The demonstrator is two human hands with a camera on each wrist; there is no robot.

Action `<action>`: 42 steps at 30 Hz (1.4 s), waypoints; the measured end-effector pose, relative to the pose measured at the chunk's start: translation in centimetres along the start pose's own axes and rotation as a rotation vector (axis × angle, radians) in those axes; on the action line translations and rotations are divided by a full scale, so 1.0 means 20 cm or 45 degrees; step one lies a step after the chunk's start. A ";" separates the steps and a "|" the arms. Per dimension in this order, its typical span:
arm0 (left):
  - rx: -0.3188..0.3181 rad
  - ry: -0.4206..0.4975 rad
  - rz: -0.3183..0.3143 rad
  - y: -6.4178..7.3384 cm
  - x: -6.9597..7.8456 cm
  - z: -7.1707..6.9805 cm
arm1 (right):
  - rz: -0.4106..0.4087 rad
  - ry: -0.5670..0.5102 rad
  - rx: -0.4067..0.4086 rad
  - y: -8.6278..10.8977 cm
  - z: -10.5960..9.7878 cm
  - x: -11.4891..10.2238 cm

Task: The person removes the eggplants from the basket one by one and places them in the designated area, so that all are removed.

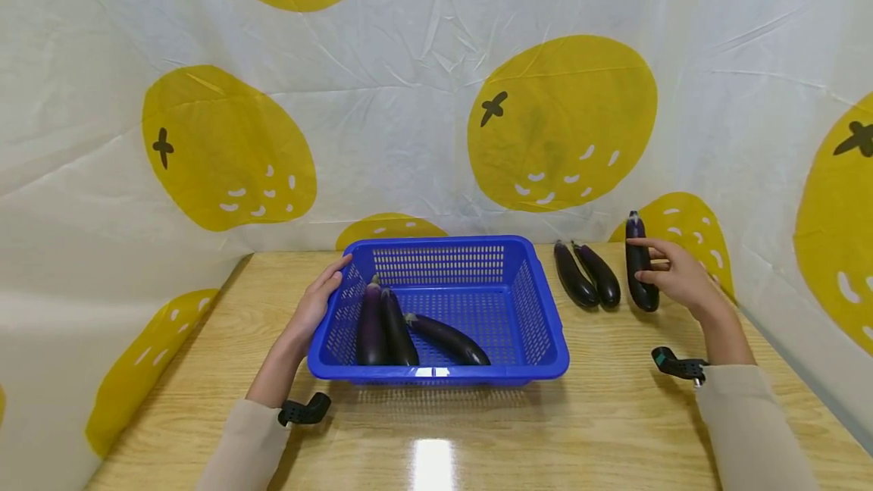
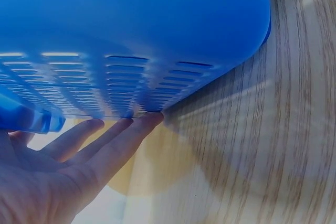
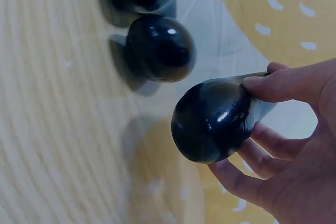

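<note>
My right hand (image 1: 675, 273) pinches a dark purple eggplant (image 1: 639, 271) between thumb and fingers, its stem end up. In the right wrist view the rounded bottom of this eggplant (image 3: 210, 124) faces the camera. Two more eggplants (image 1: 575, 275) (image 1: 600, 275) lie side by side just left of it. At the left end of a blue plastic basket (image 1: 436, 374), my left hand (image 1: 315, 309) touches the wall and rim. Its fingers (image 2: 113, 153) stretch out straight against the slotted outer side. Inside the basket are two eggplants (image 1: 372, 324) (image 1: 398, 328) lying lengthwise and another (image 1: 450, 339) lying slantwise.
The basket stands on a light wood-grain table (image 1: 518, 438). Behind and along the sides hangs a white cloth (image 1: 382, 150) printed with large yellow fruits. Each wrist wears a small black camera (image 1: 305, 409) (image 1: 678, 364).
</note>
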State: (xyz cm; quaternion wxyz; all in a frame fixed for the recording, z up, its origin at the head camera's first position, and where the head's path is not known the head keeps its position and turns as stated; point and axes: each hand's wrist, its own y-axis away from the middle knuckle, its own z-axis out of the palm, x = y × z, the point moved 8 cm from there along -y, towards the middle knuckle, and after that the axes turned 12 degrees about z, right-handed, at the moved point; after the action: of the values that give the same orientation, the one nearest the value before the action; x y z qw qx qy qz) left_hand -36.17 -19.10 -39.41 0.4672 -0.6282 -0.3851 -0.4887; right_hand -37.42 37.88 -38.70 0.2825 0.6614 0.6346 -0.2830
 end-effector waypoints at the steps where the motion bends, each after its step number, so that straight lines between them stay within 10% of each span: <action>1: 0.002 -0.007 0.001 0.00 0.00 0.00 | -0.008 0.015 0.017 -0.01 0.00 0.00; 16: 0.003 -0.030 0.019 -0.05 -0.14 -0.05 | -0.076 0.151 0.232 -0.03 0.01 0.05; 42: 0.013 -0.030 0.021 -0.05 -0.14 -0.06 | 0.041 0.225 0.147 -0.06 0.08 0.08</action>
State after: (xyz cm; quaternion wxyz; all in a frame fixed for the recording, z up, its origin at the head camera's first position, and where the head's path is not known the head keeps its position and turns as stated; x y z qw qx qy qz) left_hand -38.00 -20.12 -41.89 0.4697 -0.6346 -0.3879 -0.4756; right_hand -38.49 37.93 -40.94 0.1913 0.7091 0.6290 -0.2550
